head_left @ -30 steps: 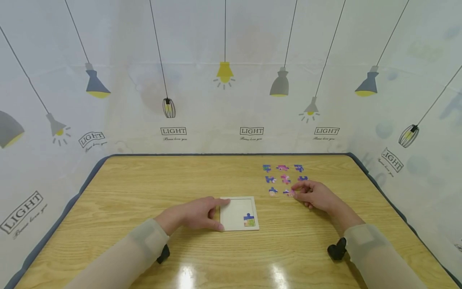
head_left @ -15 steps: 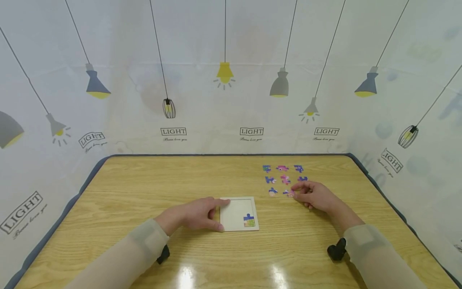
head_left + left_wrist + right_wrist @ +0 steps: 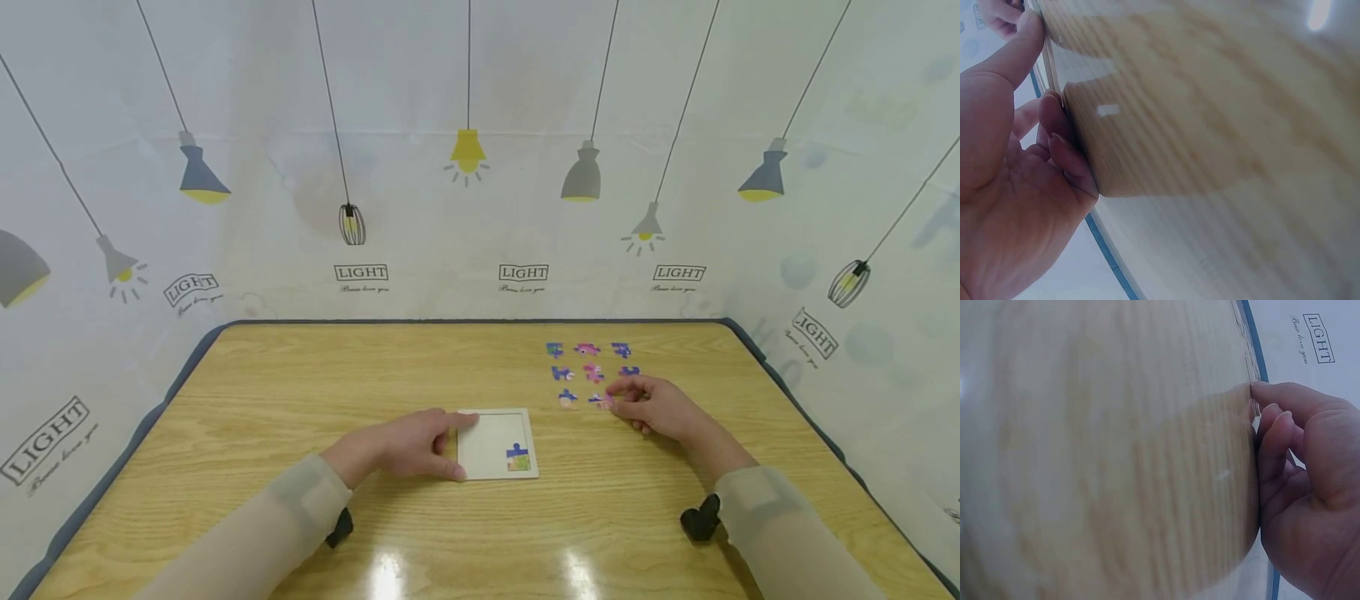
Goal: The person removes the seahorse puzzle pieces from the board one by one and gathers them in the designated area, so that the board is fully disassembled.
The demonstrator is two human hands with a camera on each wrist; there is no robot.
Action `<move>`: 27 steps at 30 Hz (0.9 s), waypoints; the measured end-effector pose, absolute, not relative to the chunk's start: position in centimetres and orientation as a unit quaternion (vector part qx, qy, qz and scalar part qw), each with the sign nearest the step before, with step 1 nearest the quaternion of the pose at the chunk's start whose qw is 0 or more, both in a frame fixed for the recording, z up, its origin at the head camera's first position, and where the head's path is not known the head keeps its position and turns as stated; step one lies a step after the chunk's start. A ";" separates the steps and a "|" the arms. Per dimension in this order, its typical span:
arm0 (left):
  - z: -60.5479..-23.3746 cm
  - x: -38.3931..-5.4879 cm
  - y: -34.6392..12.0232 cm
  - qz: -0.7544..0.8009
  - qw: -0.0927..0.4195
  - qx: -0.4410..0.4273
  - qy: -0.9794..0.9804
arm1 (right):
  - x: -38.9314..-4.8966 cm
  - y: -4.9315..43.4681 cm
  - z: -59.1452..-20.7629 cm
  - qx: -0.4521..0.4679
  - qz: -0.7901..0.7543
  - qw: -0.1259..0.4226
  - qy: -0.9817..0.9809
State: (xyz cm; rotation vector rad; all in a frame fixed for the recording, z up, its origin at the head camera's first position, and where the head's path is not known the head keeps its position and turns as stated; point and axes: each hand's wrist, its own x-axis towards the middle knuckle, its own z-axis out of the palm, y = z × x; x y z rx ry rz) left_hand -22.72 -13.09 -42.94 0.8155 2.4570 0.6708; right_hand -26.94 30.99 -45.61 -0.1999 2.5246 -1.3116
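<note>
In the head view, a square white puzzle tray point(image 3: 486, 450) lies mid-table, with one blue, green and peach puzzle piece point(image 3: 517, 459) in its near right corner. My left hand point(image 3: 415, 443) rests at the tray's left side. Its straight index finger presses the far left corner and its thumb touches the near left one. The other fingers fold against the table, as the left wrist view shows. To the right, my right hand point(image 3: 660, 407) pinches the right edge of a pink puzzle piece point(image 3: 601, 402), its fingertips low at the tabletop.
Several loose puzzle pieces lie in rows at the back right, among them a pink one point(image 3: 593, 372) and a blue one point(image 3: 620, 349). The wooden table point(image 3: 337, 358) has a dark blue edge. A white curtain point(image 3: 420, 233) printed with lamps surrounds it.
</note>
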 end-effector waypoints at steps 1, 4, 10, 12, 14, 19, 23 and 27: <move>-42.9 -22.7 -13.1 0.244 0.232 0.297 0.894 | -27.0 31.0 -45.6 -0.069 -0.455 0.144 0.876; -42.8 -22.6 -13.1 0.246 0.231 0.299 0.892 | -27.0 31.0 -45.5 -0.066 -0.457 0.142 0.876; -42.6 -22.6 -13.1 0.250 0.230 0.297 0.892 | -26.9 31.0 -45.3 -0.065 -0.461 0.141 0.874; -42.6 -22.6 -13.1 0.249 0.228 0.297 0.893 | -26.8 31.0 -45.2 -0.066 -0.464 0.141 0.872; -42.6 -22.7 -13.1 0.247 0.226 0.296 0.894 | -26.8 31.0 -45.1 -0.061 -0.472 0.137 0.869; -42.7 -22.6 -13.1 0.244 0.227 0.297 0.895 | -26.6 31.1 -45.1 -0.054 -0.495 0.124 0.858; -42.8 -22.6 -13.0 0.244 0.231 0.300 0.893 | -26.0 30.6 -44.8 -0.064 -0.501 0.124 0.854; -42.9 -22.5 -13.1 0.244 0.230 0.298 0.893 | -25.0 28.7 -44.1 -0.099 -0.497 0.139 0.851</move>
